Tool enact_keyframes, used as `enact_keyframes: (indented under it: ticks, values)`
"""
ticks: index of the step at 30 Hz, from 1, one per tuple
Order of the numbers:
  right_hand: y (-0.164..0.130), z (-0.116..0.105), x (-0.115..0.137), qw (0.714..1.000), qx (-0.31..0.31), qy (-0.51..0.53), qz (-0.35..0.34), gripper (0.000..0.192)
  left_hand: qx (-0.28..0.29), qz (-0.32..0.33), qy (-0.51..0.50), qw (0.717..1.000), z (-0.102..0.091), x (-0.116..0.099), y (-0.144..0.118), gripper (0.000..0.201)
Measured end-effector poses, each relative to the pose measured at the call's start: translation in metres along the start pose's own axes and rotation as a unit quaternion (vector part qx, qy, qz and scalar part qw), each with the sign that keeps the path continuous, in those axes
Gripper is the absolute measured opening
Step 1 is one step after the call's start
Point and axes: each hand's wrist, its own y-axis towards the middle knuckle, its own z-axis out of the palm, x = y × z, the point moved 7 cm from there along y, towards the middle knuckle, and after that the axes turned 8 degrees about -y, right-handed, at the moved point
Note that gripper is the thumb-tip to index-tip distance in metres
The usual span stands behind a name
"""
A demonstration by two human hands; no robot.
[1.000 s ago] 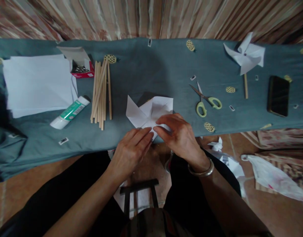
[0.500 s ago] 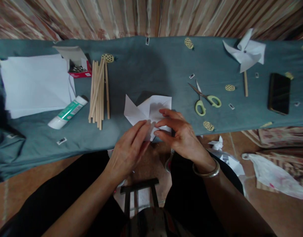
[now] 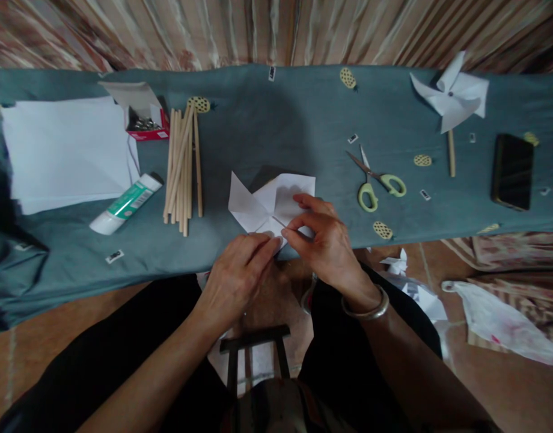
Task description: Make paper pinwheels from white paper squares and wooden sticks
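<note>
Hands meet at the near edge of the blue-grey cloth [image 3: 267, 114], fingertips together over the lower corner of a folded white paper pinwheel [image 3: 270, 201]. Left hand [image 3: 238, 273] presses down on that near corner, fingers flat. Right hand [image 3: 326, 243] pinches a flap near the paper's centre; whether something small sits between thumb and forefinger is too dim to tell. Most of the paper lies just beyond the fingers, flat on the cloth. Left of it: bundle of wooden sticks [image 3: 183, 165], glue tube [image 3: 125, 204], open red box [image 3: 143, 117], white sheets [image 3: 67, 150]. Right: green-handled scissors [image 3: 378, 180], finished pinwheel [image 3: 452, 96], dark phone [image 3: 511, 171].
</note>
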Motion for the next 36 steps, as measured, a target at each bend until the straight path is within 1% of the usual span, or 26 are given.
enact_keyframes:
  ticks: [5, 13, 21, 28, 32, 36]
  values:
    - [0.001, 0.000, 0.002, 1.000, -0.014, -0.024, -0.003, 0.009, 0.015, 0.000, -0.002, 1.000, 0.003, 0.000, 0.000, 0.035]
    - [0.000, 0.000, 0.001, 0.999, -0.023, -0.025, 0.003, 0.008, 0.038, 0.004, 0.014, 0.999, 0.006, 0.001, 0.000, 0.035]
    - [-0.002, 0.000, 0.003, 0.999, -0.014, -0.036, -0.017, 0.003, 0.024, 0.011, 0.013, 1.000, 0.005, 0.000, 0.000, 0.032]
    - [-0.005, 0.000, 0.016, 0.995, 0.032, -0.052, -0.081, 0.027, 0.026, 0.006, 0.013, 1.000, 0.005, 0.001, 0.001, 0.030]
    - [-0.006, 0.004, 0.017, 0.993, 0.050, -0.058, -0.094, 0.033, 0.025, 0.004, 0.008, 1.000, 0.004, 0.001, 0.001, 0.029]
    - [-0.008, 0.013, 0.017, 0.992, 0.064, -0.067, -0.086, 0.039, 0.035, 0.000, 0.012, 0.999, 0.005, 0.000, 0.002, 0.028]
